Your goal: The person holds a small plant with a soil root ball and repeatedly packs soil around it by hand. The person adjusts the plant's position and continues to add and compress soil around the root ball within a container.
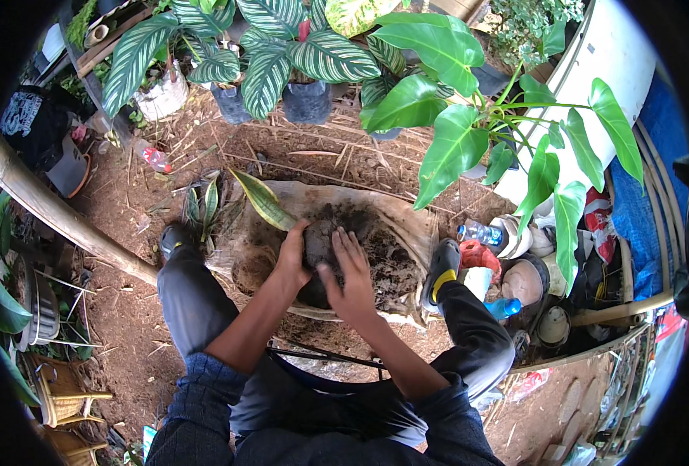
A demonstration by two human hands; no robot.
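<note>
My left hand (292,250) grips the side of a dark, rounded clump of soil (319,242), its fingers partly hidden behind it. A yellow-edged snake plant leaf (265,203) extends up and left from beside that hand; whether it is rooted in the clump I cannot tell. My right hand (347,268) lies against the clump's right side, fingers extended and slightly apart. Under both hands, loose dark soil (394,265) lies on a worn, soil-stained sack (298,195). A mat of brown fibres or roots (254,265) is at the sack's left part.
Potted striped calatheas (306,102) stand beyond the sack. A broad-leaved green plant (458,137) overhangs the right side. Plastic bottles (481,234) and pots (525,279) crowd beside my right foot. A bamboo pole (70,209) slants at left, near small snake plants (209,201).
</note>
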